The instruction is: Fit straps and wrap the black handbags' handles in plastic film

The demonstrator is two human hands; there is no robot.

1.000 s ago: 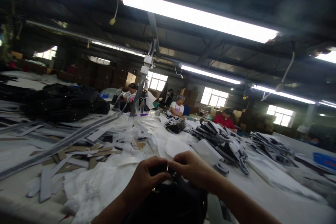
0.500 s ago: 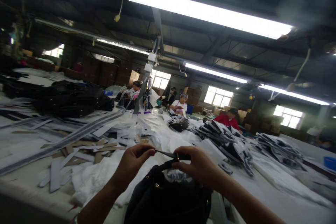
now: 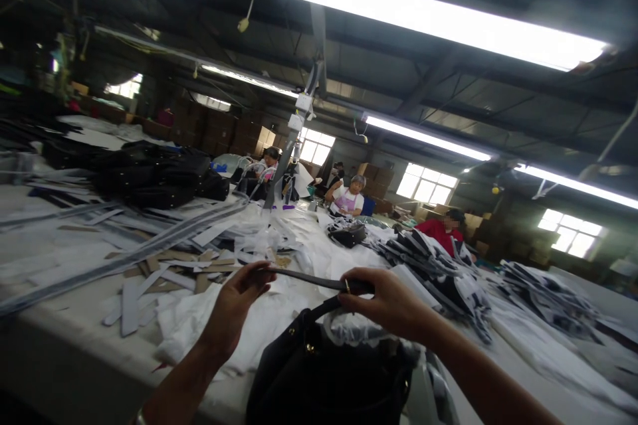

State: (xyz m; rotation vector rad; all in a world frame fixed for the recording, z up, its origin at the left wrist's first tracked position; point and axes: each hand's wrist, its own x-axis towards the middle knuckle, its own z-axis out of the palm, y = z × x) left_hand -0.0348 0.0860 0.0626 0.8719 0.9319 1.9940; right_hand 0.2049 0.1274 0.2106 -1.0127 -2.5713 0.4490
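Observation:
A black handbag [image 3: 323,385] stands at the near edge of the long white table [image 3: 64,339], stuffed with crinkled clear wrap. A thin black strap [image 3: 304,279] stretches level above it between my two hands. My left hand [image 3: 234,305] pinches the strap's left end between thumb and fingers. My right hand [image 3: 389,302] is closed on the strap's right end, where a small gold fitting shows, just above the bag's curved handle.
White sheets and card strips [image 3: 164,272] lie scattered left of the bag. Black bags [image 3: 149,176] are piled at far left. Stacks of dark and white pieces [image 3: 433,265] lie to the right. Several other people [image 3: 351,196] sit at the table's far end.
My hands have drawn apart, the left moving leftward, pulling the strap out to a longer straight span. The view has shifted so more of the bag shows.

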